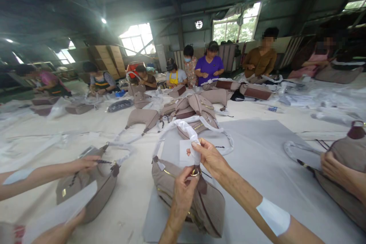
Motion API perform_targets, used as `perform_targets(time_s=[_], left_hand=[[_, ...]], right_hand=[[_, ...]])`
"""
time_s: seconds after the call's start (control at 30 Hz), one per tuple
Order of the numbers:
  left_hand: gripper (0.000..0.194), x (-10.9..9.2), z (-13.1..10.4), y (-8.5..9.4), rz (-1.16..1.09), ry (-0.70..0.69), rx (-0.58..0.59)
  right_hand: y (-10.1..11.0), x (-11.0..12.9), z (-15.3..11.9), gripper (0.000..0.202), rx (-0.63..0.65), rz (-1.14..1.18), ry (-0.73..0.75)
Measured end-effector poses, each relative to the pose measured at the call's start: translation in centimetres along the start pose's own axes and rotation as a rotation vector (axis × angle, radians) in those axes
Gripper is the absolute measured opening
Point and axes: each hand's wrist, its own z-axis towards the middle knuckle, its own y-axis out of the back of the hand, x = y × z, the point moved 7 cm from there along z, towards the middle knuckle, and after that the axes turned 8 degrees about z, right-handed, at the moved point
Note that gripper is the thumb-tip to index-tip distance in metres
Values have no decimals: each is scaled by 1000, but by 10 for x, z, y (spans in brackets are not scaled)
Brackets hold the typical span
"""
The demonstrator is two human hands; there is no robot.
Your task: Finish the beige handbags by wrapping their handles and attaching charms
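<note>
A taupe handbag (211,202) with brown trim and gold zips stands in front of me on a grey sheet. Its shoulder strap (167,131) is wrapped in white film and arches up over the bag. My right hand (210,155) is closed around the wrapped strap near its lower end. Just below, my left hand (183,187) pinches the gold ring (195,172) that joins strap and bag. A small white card (185,152) shows behind the strap.
On the left, a co-worker's hands handle another taupe bag (100,194); on the right, a co-worker's hand (340,171) holds one too. Several bags (197,106) are piled ahead on the white table (137,175). Other people work along the far side among plastic wrapping.
</note>
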Motion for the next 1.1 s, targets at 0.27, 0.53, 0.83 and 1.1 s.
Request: perform_targets(time_s=[0.27,0.53,0.83,1.1], left_hand=[[32,23,-5,20,-486,278,-4],[33,1,-2,24,-494,210,61],[33,3,-3,5,-571,182,81],[39,5,5,14,-520,181,53]], right_hand=[[49,-26,6,49,191,-446,-225],[67,-40,-5,38,250,-413,-230],[73,-38,-29,32,230,-255,-329],[54,-31,-19,48,418,-323,-200]])
